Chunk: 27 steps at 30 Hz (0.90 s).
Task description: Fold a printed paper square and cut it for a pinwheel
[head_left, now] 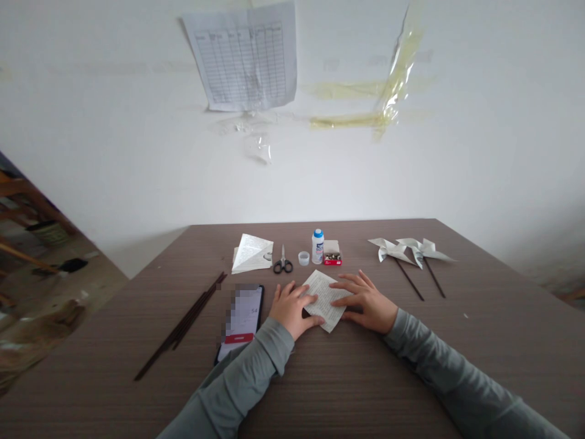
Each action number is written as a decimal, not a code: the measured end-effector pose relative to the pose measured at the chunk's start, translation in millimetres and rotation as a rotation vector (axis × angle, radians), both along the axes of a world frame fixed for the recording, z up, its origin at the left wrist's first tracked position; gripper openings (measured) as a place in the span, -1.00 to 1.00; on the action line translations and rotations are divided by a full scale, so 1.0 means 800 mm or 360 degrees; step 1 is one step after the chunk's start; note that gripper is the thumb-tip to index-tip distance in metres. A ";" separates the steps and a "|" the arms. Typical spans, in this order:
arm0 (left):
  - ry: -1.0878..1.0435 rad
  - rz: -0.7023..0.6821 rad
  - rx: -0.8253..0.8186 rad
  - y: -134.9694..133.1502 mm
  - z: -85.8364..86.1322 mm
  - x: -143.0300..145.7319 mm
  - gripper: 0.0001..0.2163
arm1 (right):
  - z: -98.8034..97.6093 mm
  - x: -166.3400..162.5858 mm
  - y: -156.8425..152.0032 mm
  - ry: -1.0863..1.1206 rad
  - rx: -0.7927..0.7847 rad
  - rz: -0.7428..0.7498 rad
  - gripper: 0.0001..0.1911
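Note:
A small printed paper sheet (325, 297) lies on the brown table (347, 378) in front of me, turned like a diamond. My left hand (289, 308) rests on its left corner with fingers curled and pressing the paper. My right hand (365, 300) lies on its right side, fingers stretched flat over the sheet. Both sleeves are grey-green.
A phone (242, 322) lies left of my left hand, with several dark sticks (183, 326) beyond it. Behind the sheet are folded printed paper (252, 253), scissors (283, 262), a small lid (304, 258), a glue bottle (317, 246) and a pin box (332, 255). Two paper pinwheels (411, 253) lie at right.

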State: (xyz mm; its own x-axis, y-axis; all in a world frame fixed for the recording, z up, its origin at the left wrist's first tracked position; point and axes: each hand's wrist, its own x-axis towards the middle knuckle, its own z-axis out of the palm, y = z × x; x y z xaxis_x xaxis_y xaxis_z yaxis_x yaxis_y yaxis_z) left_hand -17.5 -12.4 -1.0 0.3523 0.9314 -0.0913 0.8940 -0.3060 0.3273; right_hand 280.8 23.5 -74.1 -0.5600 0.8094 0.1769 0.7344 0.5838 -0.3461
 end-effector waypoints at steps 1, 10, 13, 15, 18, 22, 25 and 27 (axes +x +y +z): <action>-0.0052 0.0009 0.0096 0.001 -0.007 -0.002 -0.53 | 0.000 0.000 0.001 0.0009 0.0016 0.0027 -0.70; -0.0092 -0.0021 0.0150 0.014 -0.040 -0.011 -0.57 | -0.002 -0.001 0.000 0.0106 0.0070 -0.0044 -0.80; -0.0087 0.0022 0.0192 0.016 -0.038 -0.012 -0.65 | 0.002 -0.001 -0.001 0.0096 0.0094 -0.0078 -0.84; -0.0073 0.0020 0.0189 0.018 -0.037 -0.013 -0.67 | 0.006 0.000 -0.002 0.0124 0.0099 -0.0099 -0.81; -0.0064 -0.0007 0.0167 0.021 -0.039 -0.016 -0.63 | 0.014 0.003 -0.004 0.0162 0.0070 -0.0100 -0.75; -0.0084 0.0023 0.0201 0.022 -0.041 -0.015 -0.72 | 0.025 0.007 -0.006 0.0171 0.0001 -0.0109 -0.77; -0.0107 0.0079 0.0222 0.019 -0.034 -0.011 -0.79 | 0.028 0.007 -0.006 0.0189 -0.0002 -0.0191 -0.79; -0.0117 0.0102 0.0208 0.016 -0.027 -0.009 -0.78 | 0.029 0.007 -0.006 0.0187 -0.0010 -0.0219 -0.78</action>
State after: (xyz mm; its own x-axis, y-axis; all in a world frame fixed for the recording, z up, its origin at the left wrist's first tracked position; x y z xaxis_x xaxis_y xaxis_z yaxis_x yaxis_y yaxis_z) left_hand -24.3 0.4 -22.3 0.2929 0.9545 0.0560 0.8881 -0.2933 0.3539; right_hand 286.2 18.4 -51.3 -0.4199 0.8782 0.2291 0.7615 0.4783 -0.4375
